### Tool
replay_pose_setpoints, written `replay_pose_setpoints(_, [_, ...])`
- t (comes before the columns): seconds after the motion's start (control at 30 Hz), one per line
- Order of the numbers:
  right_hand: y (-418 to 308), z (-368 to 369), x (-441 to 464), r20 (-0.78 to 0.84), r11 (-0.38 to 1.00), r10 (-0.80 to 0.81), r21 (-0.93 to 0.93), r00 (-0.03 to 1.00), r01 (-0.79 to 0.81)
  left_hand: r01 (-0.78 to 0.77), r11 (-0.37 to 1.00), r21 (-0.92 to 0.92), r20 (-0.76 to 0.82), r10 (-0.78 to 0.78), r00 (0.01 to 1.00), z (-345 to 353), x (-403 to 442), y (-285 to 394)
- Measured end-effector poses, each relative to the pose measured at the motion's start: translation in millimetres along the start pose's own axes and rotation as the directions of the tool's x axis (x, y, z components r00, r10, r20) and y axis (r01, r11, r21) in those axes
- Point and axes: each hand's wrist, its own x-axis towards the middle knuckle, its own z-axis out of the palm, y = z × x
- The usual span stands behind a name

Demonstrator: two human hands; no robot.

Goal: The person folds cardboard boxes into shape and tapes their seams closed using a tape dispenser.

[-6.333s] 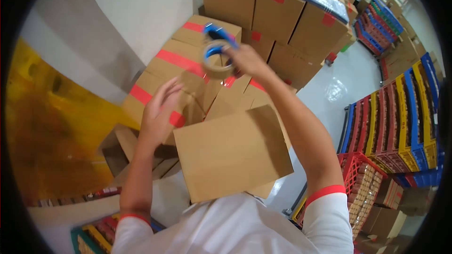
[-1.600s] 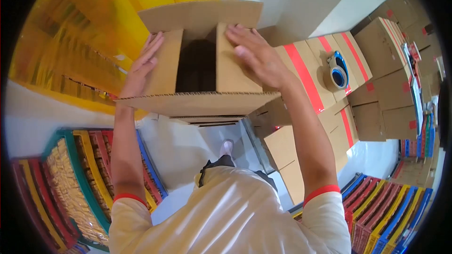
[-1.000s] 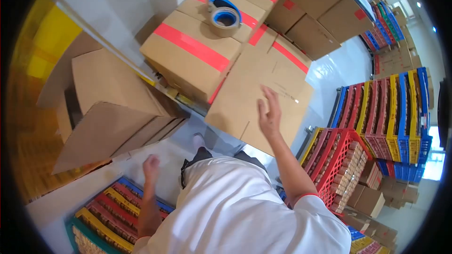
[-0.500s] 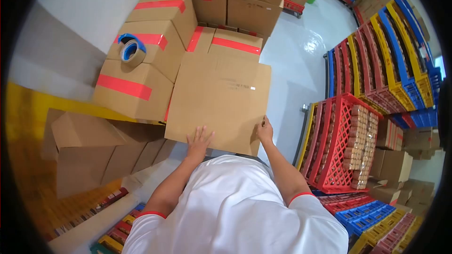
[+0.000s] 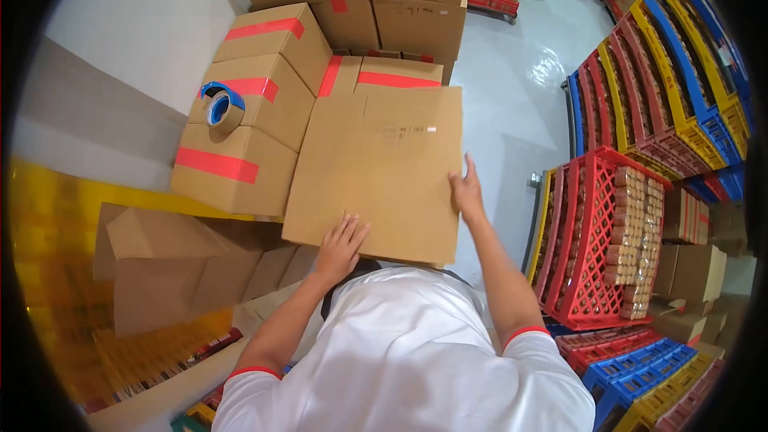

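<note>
A flat cardboard carton (image 5: 376, 184), with small printed marks near its far edge, lies in front of me at waist level. My left hand (image 5: 342, 244) rests on its near edge, fingers stretched out over the board. At its right edge is my right hand (image 5: 466, 190), index finger extended and thumb near or against the board; it holds nothing that I can see. A tape dispenser with a blue frame (image 5: 224, 102) and a roll of tape sits on the taped boxes to the left.
Boxes sealed with red tape (image 5: 216, 164) are stacked at left, with more boxes (image 5: 416, 32) behind. An open carton (image 5: 168, 236) stands at lower left. Stacked crates (image 5: 592, 240) of packed brown goods line the right, across the pale floor (image 5: 512, 104).
My right hand has moved farther up the carton's right edge and its fingers have spread from a grip. My left hand stays on the near edge. The view has shifted slightly.
</note>
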Motion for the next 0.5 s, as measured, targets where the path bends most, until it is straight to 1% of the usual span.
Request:
replay_pose_setpoints(0.03, [-10, -3, 13, 0.006, 0.990, -0.061, 0.130, 0.998, 0.059, -0.080, 0.993, -0.086, -0.138, 0.068, 0.988, -13, 4, -7])
replay_pose_setpoints(0.07, [-20, -11, 27, 0.003, 0.960, -0.122, 0.254, 0.992, 0.117, -0.170, 0.972, -0.163, -0.278, 0.120, 0.953, -29, 9, -11])
replay_pose_setpoints(0.1, [-35, -25, 37, -0.008, 0.961, -0.122, 0.248, 0.993, 0.120, -0.227, 0.964, -0.136, -0.409, 0.155, 0.899, -63, 21, -12])
replay_pose_setpoints(0.13, [-59, -44, 42, 0.209, 0.943, -0.060, 0.332, 0.976, -0.014, -0.279, 0.955, -0.103, -0.534, 0.183, 0.825, -108, 35, -10])
replay_pose_setpoints(0.17, [-87, -60, 39, 0.423, 0.911, -0.018, 0.380, 0.906, -0.159, -0.276, 0.961, 0.009, -0.613, 0.223, 0.758, -149, 51, -8])
replay_pose_setpoints(0.2, [-120, -73, 28, 0.421, 0.979, -0.057, 0.200, 0.905, -0.031, -0.253, 0.960, 0.120, -0.682, 0.265, 0.682, -188, 65, -8])
replay_pose_setpoints(0.27, [-183, -100, 10, 0.639, 0.995, 0.096, -0.046, 0.764, -0.086, -0.254, 0.950, 0.181, -0.740, 0.302, 0.602, -252, 94, -3])
replay_pose_setpoints(0.3, [-199, -104, 8, 0.605, 0.956, 0.195, -0.293, 0.772, -0.012, -0.325, 0.934, 0.146, -0.745, 0.320, 0.585, -265, 111, -6])
replay_pose_setpoints(0.33, [-214, -106, 5, 0.545, 0.850, 0.284, -0.523, 0.789, 0.055, -0.396, 0.911, 0.110, -0.752, 0.337, 0.567, -274, 127, -10])
replay_pose_setpoints(0.37, [-235, -111, -3, 0.515, 0.742, 0.282, -0.652, 0.810, 0.156, -0.399, 0.910, 0.109, -0.757, 0.336, 0.560, -276, 142, -16])
replay_pose_setpoints(0.4, [-246, -119, -2, 0.508, 0.738, 0.281, -0.657, 0.814, 0.156, -0.435, 0.890, 0.138, -0.719, 0.392, 0.573, -273, 158, -21])
replay_pose_setpoints(0.43, [-256, -131, 3, 0.485, 0.817, 0.067, -0.528, 0.872, 0.231, -0.470, 0.867, 0.163, -0.678, 0.445, 0.585, -271, 169, -24])
replay_pose_setpoints(0.47, [-265, -140, 5, 0.420, 0.860, -0.147, -0.392, 0.896, 0.325, -0.474, 0.865, 0.164, -0.683, 0.447, 0.578, -270, 180, -26])
replay_pose_setpoints(0.5, [-288, -140, -6, 0.418, 0.856, -0.243, -0.332, 0.876, 0.396, -0.458, 0.864, 0.209, -0.702, 0.459, 0.545, -271, 189, -26])
